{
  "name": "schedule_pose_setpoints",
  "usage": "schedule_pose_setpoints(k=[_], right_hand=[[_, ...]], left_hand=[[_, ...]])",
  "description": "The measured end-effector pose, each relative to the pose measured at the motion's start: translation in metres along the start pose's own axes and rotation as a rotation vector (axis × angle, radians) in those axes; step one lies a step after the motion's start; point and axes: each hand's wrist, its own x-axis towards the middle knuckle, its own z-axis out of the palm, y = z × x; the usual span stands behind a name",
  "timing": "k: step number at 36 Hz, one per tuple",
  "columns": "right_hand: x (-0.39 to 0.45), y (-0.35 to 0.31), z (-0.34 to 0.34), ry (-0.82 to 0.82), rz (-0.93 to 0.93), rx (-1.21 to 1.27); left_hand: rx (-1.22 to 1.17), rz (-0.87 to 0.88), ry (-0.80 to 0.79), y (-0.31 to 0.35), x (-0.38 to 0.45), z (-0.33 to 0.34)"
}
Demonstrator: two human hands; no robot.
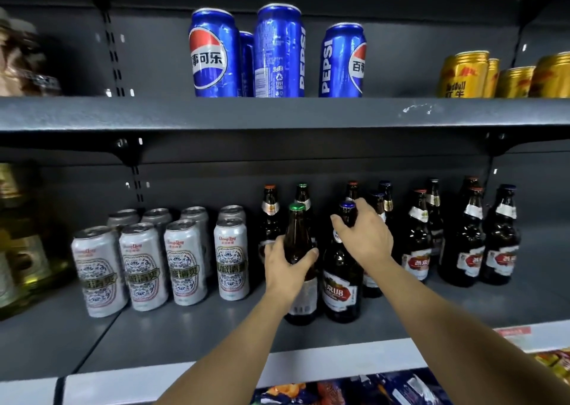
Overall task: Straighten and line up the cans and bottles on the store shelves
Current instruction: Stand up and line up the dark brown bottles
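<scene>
On the lower shelf (191,337) my left hand (285,266) grips a green-capped brown beer bottle (297,229) round its shoulder. Right beside it, my right hand (364,235) holds the neck of a blue-capped dark bottle (340,278) with a red U8 label. Both bottles stand upright near the shelf front. More dark beer bottles (416,235) stand behind and to the right in loose rows. Silver beer cans (185,259) stand in two rows to the left. Blue Pepsi cans (277,53) stand on the upper shelf (277,113), turned different ways.
Gold Red Bull cans (462,74) stand at the upper right. Yellowish bottles (18,241) fill the far left of the lower shelf. Snack packets (354,392) lie below the shelf front. A black bracket (129,155) hangs under the upper shelf.
</scene>
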Motion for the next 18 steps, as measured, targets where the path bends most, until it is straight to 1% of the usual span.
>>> schedule_pose_setpoints(k=[2,4,7,9,10,12,14,16,18], right_hand=[[-0.001,-0.001,-0.002,-0.006,-0.008,-0.010],[-0.002,-0.003,-0.005,0.029,-0.054,-0.028],[0.004,-0.012,-0.013,0.209,-0.125,-0.026],[0.014,-0.020,-0.020,0.268,-0.113,-0.038],[0.020,-0.025,-0.024,0.255,-0.100,-0.047],[0.033,-0.034,-0.030,0.170,-0.083,-0.081],[0.049,-0.044,-0.033,0.030,-0.061,-0.172],[0.068,-0.051,-0.032,-0.123,-0.009,-0.226],[0.088,-0.054,-0.029,-0.238,-0.031,-0.217]], left_hand=[[-0.029,-0.020,-0.022,-0.002,0.007,0.002],[-0.024,-0.027,-0.092,-0.005,0.012,0.001],[-0.007,-0.024,-0.192,-0.012,0.020,-0.005],[-0.052,-0.018,-0.221,-0.014,0.021,-0.010],[-0.108,-0.012,-0.190,-0.012,0.022,-0.013],[-0.194,0.033,-0.008,-0.004,0.028,-0.020],[-0.181,0.088,0.170,0.007,0.040,-0.025],[-0.039,0.136,0.262,0.018,0.059,-0.027],[0.117,0.157,0.268,0.025,0.081,-0.028]])
